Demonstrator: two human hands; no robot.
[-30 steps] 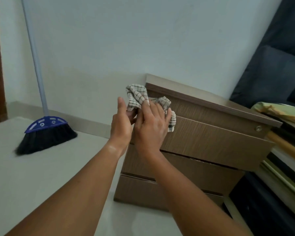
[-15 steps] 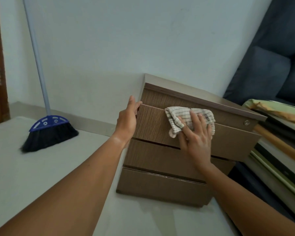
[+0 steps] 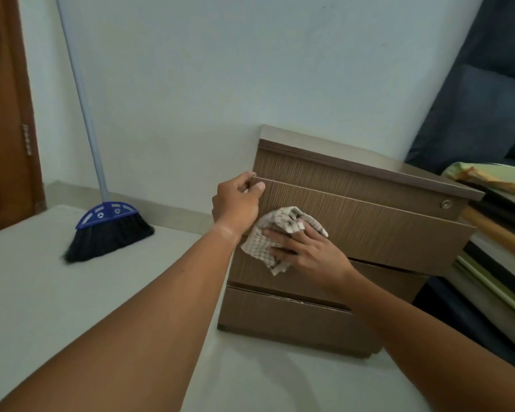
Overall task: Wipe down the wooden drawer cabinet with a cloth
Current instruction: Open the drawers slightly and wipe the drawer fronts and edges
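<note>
A brown wooden drawer cabinet [image 3: 384, 233] with three drawer fronts stands on the pale floor against the wall. Its top drawer is pulled out a little. My left hand [image 3: 235, 200] grips the top left corner of that drawer front, fingers curled over its edge. My right hand [image 3: 306, 251] presses a crumpled checked cloth [image 3: 268, 242] flat against the left part of the drawer front, near its lower edge. A small round metal lock [image 3: 445, 204] sits at the cabinet's upper right.
A broom [image 3: 107, 224] with a blue head and black bristles leans on the wall at left. A brown door [image 3: 3, 114] fills the far left edge. Dark cushions [image 3: 494, 99] and stacked items [image 3: 494, 221] crowd the cabinet's right side.
My right hand slid the cloth from the middle of the drawer front down and to the left. My left hand closed tighter on the drawer's corner.
</note>
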